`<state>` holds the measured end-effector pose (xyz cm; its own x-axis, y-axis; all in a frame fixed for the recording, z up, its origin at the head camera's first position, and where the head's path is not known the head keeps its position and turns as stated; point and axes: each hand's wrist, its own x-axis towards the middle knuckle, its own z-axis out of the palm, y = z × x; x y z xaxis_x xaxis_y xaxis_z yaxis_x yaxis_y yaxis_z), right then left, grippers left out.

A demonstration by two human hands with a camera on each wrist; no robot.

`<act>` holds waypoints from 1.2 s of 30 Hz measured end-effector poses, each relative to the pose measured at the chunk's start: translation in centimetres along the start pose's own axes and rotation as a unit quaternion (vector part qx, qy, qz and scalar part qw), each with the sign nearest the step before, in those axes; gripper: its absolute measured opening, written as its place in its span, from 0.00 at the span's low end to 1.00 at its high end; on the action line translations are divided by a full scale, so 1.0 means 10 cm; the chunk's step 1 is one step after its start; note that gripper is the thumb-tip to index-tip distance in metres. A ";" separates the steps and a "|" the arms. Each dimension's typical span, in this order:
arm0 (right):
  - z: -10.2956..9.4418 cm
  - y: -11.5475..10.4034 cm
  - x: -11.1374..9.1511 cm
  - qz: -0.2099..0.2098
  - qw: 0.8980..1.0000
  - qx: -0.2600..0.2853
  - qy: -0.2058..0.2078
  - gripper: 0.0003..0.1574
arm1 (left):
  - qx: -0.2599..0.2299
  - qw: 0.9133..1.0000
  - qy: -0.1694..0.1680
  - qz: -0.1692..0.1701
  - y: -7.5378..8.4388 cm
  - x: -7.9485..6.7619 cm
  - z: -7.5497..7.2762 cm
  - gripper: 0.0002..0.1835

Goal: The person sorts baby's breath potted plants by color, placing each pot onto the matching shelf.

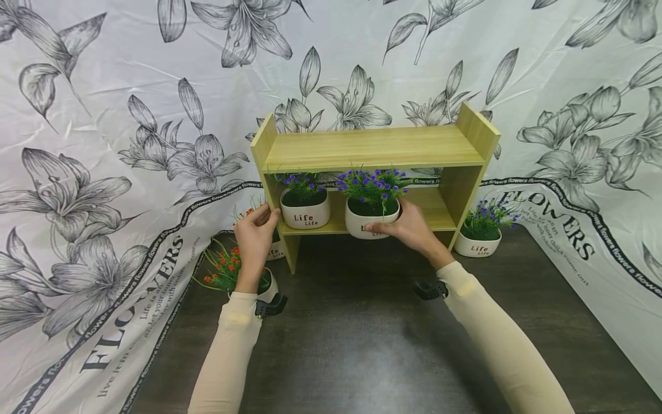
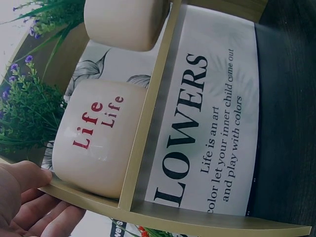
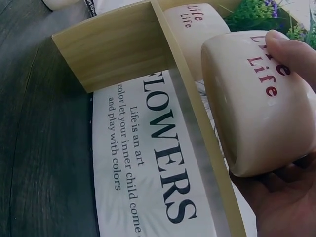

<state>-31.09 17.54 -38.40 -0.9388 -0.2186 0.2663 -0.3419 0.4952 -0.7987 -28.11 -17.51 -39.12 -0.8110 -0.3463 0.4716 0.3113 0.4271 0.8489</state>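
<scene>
My right hand (image 1: 416,229) grips a white flowerpot (image 1: 357,223) with purple flowers, thumb across its "Life" lettering. The pot is at the front of the middle board of a light wooden shelf (image 1: 372,146); the right wrist view shows it tilted and partly past the board's edge. A second purple-flowered pot (image 1: 305,216) stands upright on the same board, near the left side panel. At that panel's front edge, my left hand (image 1: 256,237) pinches the wood between thumb and fingers (image 2: 61,219). Some of the right hand's fingers are hidden behind the pot.
Another purple-flowered pot (image 1: 478,244) stands on the dark table (image 1: 351,345), right of the shelf. Left of it, an orange-flowered pot (image 1: 269,290) is partly behind my left wrist, with another pot (image 1: 276,249) farther back. A flower-printed cloth (image 1: 170,167) hangs behind.
</scene>
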 end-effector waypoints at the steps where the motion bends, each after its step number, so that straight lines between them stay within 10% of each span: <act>1: 0.01 0.00 0.01 0.002 1.000 -0.003 -0.001 0.55 | 0.000 1.000 -0.001 0.000 0.00 0.00 0.00 0.20; 15: 0.06 0.07 0.22 0.034 0.999 0.001 -0.004 0.78 | 0.001 1.000 -0.002 0.002 -0.02 0.00 0.01 0.20; 36: 0.07 0.07 0.43 0.043 0.999 0.003 -0.018 0.81 | 0.000 1.000 -0.002 0.005 -0.02 0.00 0.00 0.20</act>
<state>-35.36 16.32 -38.18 -0.9624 -0.2062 0.1766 -0.2595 0.5082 -0.8212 -28.18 -17.57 -39.28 -0.8102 -0.3383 0.4787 0.3196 0.4297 0.8445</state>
